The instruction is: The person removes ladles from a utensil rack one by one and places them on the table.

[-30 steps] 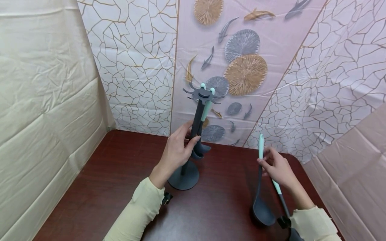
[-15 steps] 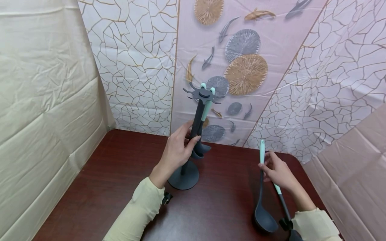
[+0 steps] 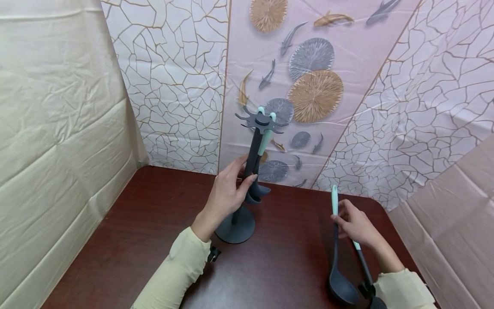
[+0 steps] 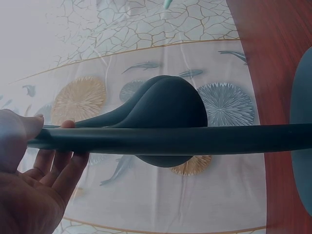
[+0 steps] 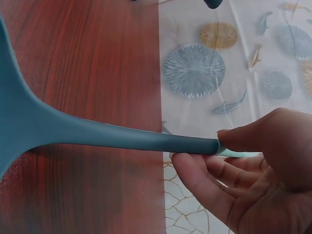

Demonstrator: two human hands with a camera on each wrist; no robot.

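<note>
Left grip [image 3: 227,189] clasps stand [image 3: 252,156], right grip [image 3: 356,225] pinches ladle [image 3: 340,284]; and only head view shows us hooked top [image 3: 262,122]!

The ladle [image 3: 342,289] looks smooth, matt plastic; the table [image 3: 293,253], glossy wood.

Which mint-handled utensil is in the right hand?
The ladle, pinched near its handle's lower end by the right hand. The other loose utensil is partly hidden by that wrist; hanging utensils are on the stand.
</note>
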